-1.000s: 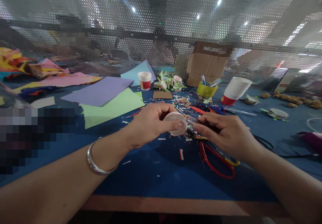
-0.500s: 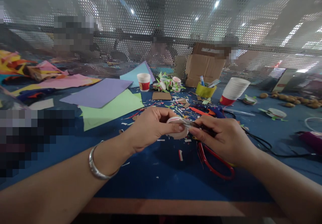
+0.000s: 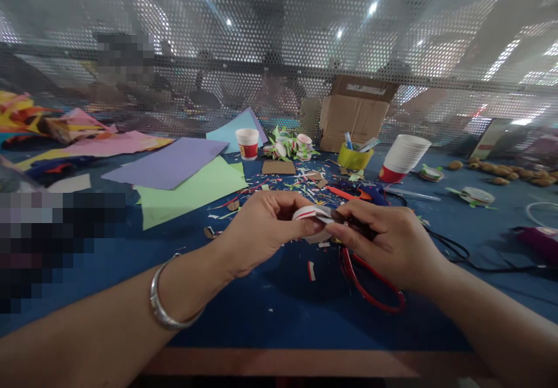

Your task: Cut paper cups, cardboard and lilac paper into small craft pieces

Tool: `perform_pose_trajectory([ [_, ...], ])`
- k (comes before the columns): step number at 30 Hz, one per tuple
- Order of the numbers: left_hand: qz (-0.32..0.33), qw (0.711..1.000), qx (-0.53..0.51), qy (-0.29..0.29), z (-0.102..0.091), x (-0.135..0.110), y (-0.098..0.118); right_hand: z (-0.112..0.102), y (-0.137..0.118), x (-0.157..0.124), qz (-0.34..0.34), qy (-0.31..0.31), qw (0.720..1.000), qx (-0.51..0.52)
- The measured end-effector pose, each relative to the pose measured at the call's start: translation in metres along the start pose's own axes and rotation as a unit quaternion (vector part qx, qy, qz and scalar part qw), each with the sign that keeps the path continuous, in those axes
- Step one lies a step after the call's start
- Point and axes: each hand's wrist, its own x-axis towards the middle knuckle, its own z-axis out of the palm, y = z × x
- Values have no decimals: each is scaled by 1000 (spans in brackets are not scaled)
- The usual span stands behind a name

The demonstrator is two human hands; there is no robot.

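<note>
My left hand (image 3: 257,231) is closed on a low white paper cup piece (image 3: 304,212) with a red stripe, thumb in front and fingers behind. My right hand (image 3: 392,243) grips scissors (image 3: 328,212) near the pivot. Their grey blades lie against the right edge of the cup piece; whether they are cutting is hard to see. A red handle loop hangs below my right palm. Beneath both hands, paper scraps (image 3: 311,271) are strewn over the blue table. A round brownish piece (image 3: 320,237) shows just under the cup piece, partly hidden.
Purple paper (image 3: 170,161) and green paper (image 3: 187,199) lie left. Behind stand a paper cup (image 3: 247,144), finished-looking cup crafts (image 3: 288,146), a cardboard box (image 3: 355,115) and a yellow holder (image 3: 355,158). At right are stacked cups (image 3: 403,158), a glue gun (image 3: 372,194) and black cables (image 3: 453,251).
The cup piece has turned in my left hand, showing more of its red-striped side. Both hands stay close together, with the scissors still at its right edge.
</note>
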Motion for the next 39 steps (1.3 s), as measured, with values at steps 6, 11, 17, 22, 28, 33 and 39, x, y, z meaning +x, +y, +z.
perform_pose_trajectory([
  [6,0,1000,-15,-12,3,-3,0,0,-2,-3,-35,25,999,-25],
  [11,-12,999,-39,-29,4,-4,-2,-1,-4,-5,-38,13,999,-30],
  [17,-16,998,-10,-66,-3,-2,3,-3,-8,-5,-31,13,999,-36],
  [22,4,995,24,-101,-7,-2,8,-5,-10,-5,-23,3,999,-28],
  [28,4,990,83,-112,-10,-2,9,-7,-11,-6,-7,-14,1000,-11],
  [33,5,988,94,-121,-11,-1,9,-6,-12,-4,15,-33,999,14],
  [39,-7,989,95,-116,-11,-1,7,-7,-11,-5,27,-44,998,25],
])
